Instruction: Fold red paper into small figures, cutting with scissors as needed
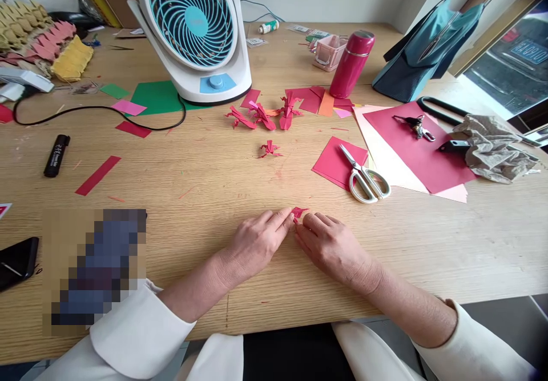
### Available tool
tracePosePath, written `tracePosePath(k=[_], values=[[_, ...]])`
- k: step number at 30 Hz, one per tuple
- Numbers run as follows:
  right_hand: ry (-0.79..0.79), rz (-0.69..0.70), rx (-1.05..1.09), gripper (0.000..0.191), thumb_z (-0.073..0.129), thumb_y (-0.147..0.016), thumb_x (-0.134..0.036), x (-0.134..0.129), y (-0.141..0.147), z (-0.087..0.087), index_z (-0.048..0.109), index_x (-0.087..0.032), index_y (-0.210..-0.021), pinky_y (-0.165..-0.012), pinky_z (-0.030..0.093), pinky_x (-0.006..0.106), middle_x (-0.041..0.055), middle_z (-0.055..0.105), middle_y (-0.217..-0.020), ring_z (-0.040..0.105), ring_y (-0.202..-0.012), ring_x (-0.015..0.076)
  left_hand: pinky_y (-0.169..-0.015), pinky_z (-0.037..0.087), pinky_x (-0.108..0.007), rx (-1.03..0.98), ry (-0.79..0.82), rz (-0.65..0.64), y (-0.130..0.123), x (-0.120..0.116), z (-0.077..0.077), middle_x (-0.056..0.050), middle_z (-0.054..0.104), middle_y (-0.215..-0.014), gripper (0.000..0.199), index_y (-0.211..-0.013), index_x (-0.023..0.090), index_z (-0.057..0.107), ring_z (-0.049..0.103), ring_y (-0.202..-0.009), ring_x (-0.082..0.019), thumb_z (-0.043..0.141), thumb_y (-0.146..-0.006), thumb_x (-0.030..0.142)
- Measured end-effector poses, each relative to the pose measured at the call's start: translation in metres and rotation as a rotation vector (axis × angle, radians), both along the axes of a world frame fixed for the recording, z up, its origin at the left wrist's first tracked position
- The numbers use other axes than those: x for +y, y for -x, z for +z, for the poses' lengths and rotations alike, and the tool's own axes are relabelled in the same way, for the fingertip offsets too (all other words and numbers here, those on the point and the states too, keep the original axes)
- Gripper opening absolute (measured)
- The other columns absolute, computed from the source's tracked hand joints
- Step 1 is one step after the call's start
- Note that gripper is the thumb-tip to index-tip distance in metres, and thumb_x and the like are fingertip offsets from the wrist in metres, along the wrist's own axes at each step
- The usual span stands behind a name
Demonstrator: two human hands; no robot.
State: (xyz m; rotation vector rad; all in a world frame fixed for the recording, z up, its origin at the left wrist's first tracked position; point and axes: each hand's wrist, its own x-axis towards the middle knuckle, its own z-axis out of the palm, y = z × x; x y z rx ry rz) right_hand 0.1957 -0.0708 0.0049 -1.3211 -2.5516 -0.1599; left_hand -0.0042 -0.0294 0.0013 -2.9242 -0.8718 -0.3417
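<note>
At the near bench (180, 164) edge, I saw the small red folded paper (299, 213) lying just ahead of both hands' fingertips; left hand (257, 243) pinched its left side, right hand (327, 244) pressed flat beside it, equally near.
</note>
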Motion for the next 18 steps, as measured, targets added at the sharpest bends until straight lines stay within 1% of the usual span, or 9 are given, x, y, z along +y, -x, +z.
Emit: tracePosePath(k=[3,8,13,18], values=[[-0.017,0.024,-0.015,0.018,0.053,-0.093,-0.013,-0.0006,-0.0013,-0.0014,0.058,-0.017,-0.076,-0.058,0.038,0.032,0.0060,0.054,-0.080,0.044,-0.067,0.0170,-0.084,0.055,-0.029,0.011,-0.041,-0.022,0.0003,-0.0022,-0.0005,-0.011,0.059,-0.138,0.042,-0.134,0.011,0.053,0.066,-0.102,-0.018,0.042,-0.094,0.006],[-0.035,0.060,-0.014,0.017,0.055,-0.091,-0.012,-0.0026,-0.0042,-0.0015,0.057,-0.017,-0.075,-0.058,0.037,0.032,0.0055,0.053,-0.079,0.043,-0.067,0.0171,-0.077,0.058,-0.029,0.058,-0.125,-0.045,0.0019,-0.0044,-0.0019,-0.015,0.057,-0.140,0.045,-0.133,0.006,0.055,0.070,-0.095,-0.018,0.036,-0.092,0.003],[-0.031,0.082,-0.020,0.017,0.055,-0.091,-0.012,-0.0032,-0.0061,-0.0004,0.057,-0.017,-0.074,-0.058,0.036,0.032,0.0054,0.052,-0.079,0.043,-0.067,0.0170,-0.079,0.058,-0.028,0.070,-0.146,-0.050,0.0024,-0.0042,-0.0029,-0.016,0.056,-0.141,0.048,-0.137,0.007,0.052,0.070,-0.098,-0.018,0.036,-0.092,0.003],[-0.042,0.100,0.005,0.018,0.055,-0.090,-0.013,-0.0025,-0.0070,0.0007,0.056,-0.017,-0.073,-0.059,0.035,0.033,0.0050,0.052,-0.078,0.042,-0.066,0.0169,-0.078,0.059,-0.028,0.127,-0.130,-0.030,0.0008,-0.0084,0.0009,-0.015,0.053,-0.144,0.051,-0.140,0.010,0.050,0.070,-0.101,-0.019,0.037,-0.091,0.002]])
